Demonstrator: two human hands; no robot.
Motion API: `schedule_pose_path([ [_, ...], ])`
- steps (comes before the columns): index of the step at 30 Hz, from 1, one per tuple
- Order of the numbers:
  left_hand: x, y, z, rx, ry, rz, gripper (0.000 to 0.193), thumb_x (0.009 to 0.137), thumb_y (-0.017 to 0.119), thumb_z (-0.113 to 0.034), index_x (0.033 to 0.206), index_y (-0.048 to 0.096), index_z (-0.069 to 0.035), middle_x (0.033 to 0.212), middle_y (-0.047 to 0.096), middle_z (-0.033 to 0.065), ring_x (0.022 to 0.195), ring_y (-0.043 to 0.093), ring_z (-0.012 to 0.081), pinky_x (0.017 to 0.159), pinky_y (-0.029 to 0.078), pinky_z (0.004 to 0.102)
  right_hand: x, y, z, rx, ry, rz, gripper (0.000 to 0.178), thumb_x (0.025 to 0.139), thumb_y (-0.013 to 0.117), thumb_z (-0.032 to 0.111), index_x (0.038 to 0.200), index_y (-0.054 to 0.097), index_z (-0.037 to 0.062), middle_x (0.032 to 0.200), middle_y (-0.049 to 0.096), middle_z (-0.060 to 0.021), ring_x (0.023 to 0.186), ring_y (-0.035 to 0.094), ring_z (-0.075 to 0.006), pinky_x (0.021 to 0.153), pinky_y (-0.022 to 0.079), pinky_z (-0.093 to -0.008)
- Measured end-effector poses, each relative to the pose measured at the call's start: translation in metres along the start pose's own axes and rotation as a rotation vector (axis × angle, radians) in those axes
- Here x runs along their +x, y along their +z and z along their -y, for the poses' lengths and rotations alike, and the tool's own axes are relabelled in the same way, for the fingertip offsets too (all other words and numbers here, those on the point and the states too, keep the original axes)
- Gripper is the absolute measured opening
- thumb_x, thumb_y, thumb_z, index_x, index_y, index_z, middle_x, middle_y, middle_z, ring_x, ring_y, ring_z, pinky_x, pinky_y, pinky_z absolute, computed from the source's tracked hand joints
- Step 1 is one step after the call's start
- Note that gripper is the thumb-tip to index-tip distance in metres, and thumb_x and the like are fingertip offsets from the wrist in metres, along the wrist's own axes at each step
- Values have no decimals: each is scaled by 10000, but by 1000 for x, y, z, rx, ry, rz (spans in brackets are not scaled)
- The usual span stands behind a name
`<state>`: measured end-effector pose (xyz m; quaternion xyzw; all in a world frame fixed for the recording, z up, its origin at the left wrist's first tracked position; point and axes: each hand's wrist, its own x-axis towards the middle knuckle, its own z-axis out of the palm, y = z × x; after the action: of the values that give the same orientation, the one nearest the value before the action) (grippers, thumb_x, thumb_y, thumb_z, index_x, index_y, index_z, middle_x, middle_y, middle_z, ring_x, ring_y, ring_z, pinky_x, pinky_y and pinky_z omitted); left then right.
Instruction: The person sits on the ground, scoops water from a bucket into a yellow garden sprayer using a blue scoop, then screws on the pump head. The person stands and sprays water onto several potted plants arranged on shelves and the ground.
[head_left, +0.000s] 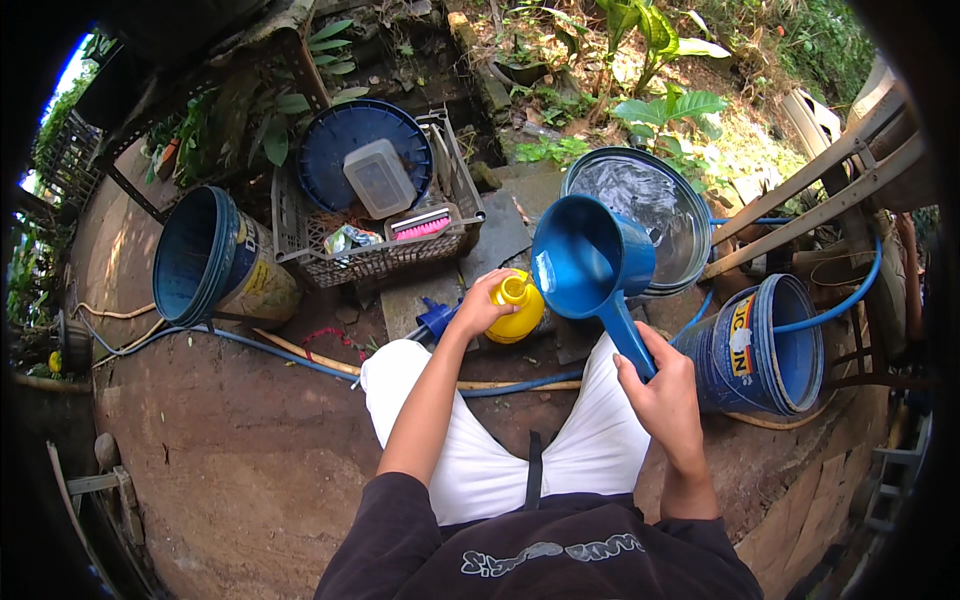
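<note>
Surroundings: far left, a grey crate (375,266) holds a round blue lid (325,150), a clear plastic box (384,178) and a pink brush (424,228). Left of it, a bucket (265,283) leans with its mouth to the left; on the right, a second bucket (722,365) opens to the right. A tub (706,225) of water stands far right, partly hidden behind the dipper. Wooden slats (800,203) slant in at its right. A blue hose (290,354) crosses the ground. A blue plastic piece (437,317) lies close to the left hand (482,308), on its left.

Hands: left fingers curled on the yellow bottle (520,322) at its neck, left side; mouth faces up. Right hand (664,392) closed round the handle of the blue dipper (597,262); bowl is beyond the fingers, just right of the bottle. Contact between bowl and bottle: cannot tell.
</note>
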<state>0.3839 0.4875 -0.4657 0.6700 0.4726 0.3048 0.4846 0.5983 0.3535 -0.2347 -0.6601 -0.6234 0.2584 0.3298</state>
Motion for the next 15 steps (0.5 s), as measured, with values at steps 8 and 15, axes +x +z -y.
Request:
schedule_pose_path([
  [8,5,5,18,-53,-18,-88,556,647,750,-106,1165,551,-58,1224,546,140,1193,461,293,1026,336,366,12,-7,-23,578,298,-33,330,827,606,80,1120,563,-64,668,538,4,532,445,-20,462,325,-175],
  [15,6,5,3,48,-46,-146,544,662,739,-138,1163,536,-72,1154,571,144,1120,506,317,971,382,376,32,-5,-61,777,228,-247,192,898,512,154,972,569,-15,589,495,-12,422,364,-26,375,251,-163],
])
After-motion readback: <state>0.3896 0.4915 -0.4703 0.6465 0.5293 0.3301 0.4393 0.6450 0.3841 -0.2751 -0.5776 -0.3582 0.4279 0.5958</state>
